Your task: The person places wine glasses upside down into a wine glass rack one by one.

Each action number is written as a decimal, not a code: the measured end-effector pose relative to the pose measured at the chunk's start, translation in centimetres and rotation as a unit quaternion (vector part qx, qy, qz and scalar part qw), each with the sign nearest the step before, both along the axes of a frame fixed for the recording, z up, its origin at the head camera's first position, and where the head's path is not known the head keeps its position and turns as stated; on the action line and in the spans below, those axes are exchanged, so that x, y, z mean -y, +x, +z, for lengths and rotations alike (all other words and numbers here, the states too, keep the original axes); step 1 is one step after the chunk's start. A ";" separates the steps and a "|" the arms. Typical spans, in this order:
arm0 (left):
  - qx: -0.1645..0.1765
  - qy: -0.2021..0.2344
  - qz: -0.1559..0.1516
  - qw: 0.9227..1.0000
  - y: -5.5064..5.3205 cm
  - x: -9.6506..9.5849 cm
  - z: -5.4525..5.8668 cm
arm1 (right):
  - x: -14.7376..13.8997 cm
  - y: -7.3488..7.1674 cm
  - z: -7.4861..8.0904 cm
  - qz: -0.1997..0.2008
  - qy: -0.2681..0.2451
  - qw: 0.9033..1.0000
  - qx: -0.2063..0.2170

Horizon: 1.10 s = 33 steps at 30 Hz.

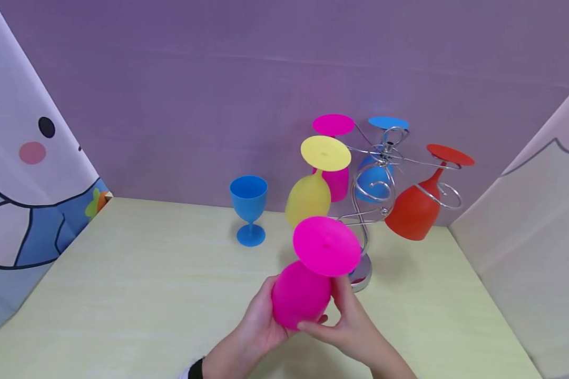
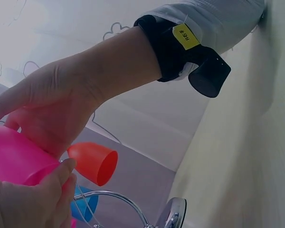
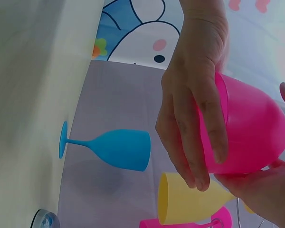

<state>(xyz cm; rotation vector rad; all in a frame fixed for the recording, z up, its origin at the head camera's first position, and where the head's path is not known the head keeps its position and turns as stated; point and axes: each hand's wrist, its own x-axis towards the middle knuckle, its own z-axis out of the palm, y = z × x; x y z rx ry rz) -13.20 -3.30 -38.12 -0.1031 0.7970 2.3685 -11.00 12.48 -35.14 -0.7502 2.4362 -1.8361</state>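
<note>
A pink goblet (image 1: 301, 295) is upside down in front of the rack, its round foot tipped up toward the head camera. My left hand (image 1: 258, 318) cups its bowl from the left and below; in the right wrist view, the left fingers (image 3: 183, 118) lie across the rim. On the other side, my right hand (image 1: 355, 326) grips the bowl with thumb and fingers. Behind the foot stands a silver wire rack (image 1: 364, 239), its front wire partly hidden. Whether the stem touches that wire, I cannot tell.
A blue goblet (image 1: 249, 205) stands upright left of the rack. Upside down on the rack hang yellow (image 1: 309, 197), red (image 1: 414, 210), blue (image 1: 373, 181) and another pink goblet (image 1: 337, 184). A purple backdrop (image 1: 194, 105) rises behind the pale table (image 1: 137, 284).
</note>
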 end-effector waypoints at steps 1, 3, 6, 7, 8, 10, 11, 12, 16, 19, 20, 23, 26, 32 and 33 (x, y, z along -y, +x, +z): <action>0.003 -0.002 -0.003 1.000 0.0 0.0 0.0 | 0.0 0.0 0.0 -0.002 0.000 1.000 0.002; 0.008 -0.003 -0.003 1.000 -0.1 0.0 0.0 | 0.1 0.0 0.1 -0.008 0.000 1.000 0.012; 0.011 -0.004 -0.006 1.000 -0.1 -0.1 -0.1 | 0.2 0.1 0.2 -0.019 0.004 0.999 0.040; 0.009 -0.004 -0.009 1.000 -0.1 -0.1 -0.1 | 0.2 0.1 0.2 -0.022 0.008 0.999 0.047; 0.007 -0.005 -0.010 1.000 0.0 -0.1 -0.1 | 0.2 0.2 0.2 -0.026 0.012 0.998 0.058; 0.004 -0.007 -0.014 1.000 0.0 -0.1 -0.2 | 0.3 0.2 0.1 -0.034 0.023 0.996 0.077; 0.002 -0.009 -0.016 1.000 0.0 -0.1 -0.2 | 0.3 0.2 0.1 -0.038 0.028 0.995 0.086; 0.001 -0.011 -0.018 1.000 0.0 -0.1 -0.2 | 0.3 0.3 0.1 -0.041 0.034 0.994 0.093; 0.007 -0.013 -0.022 1.000 0.1 -0.2 -0.2 | 0.3 0.3 0.1 -0.052 0.042 0.992 0.108; 0.007 -0.018 -0.024 1.000 0.2 -0.2 -0.2 | 0.3 0.4 0.1 -0.053 0.045 0.993 0.096; 0.007 -0.020 -0.025 0.999 0.2 -0.2 -0.2 | 0.3 0.4 0.1 -0.052 0.045 0.994 0.090; 0.000 -0.027 -0.031 0.999 0.3 -0.3 -0.2 | 0.2 0.6 0.0 -0.048 0.047 0.995 0.068; -0.008 -0.032 -0.037 0.999 0.3 -0.4 -0.2 | 0.2 0.7 0.0 -0.045 0.046 0.997 0.051; -0.015 -0.035 -0.049 0.998 0.4 -0.4 -0.1 | 0.1 0.8 0.0 -0.038 0.038 0.998 0.018; -0.016 -0.035 -0.051 0.998 0.4 -0.3 -0.1 | 0.1 0.8 0.0 -0.038 0.038 0.998 0.015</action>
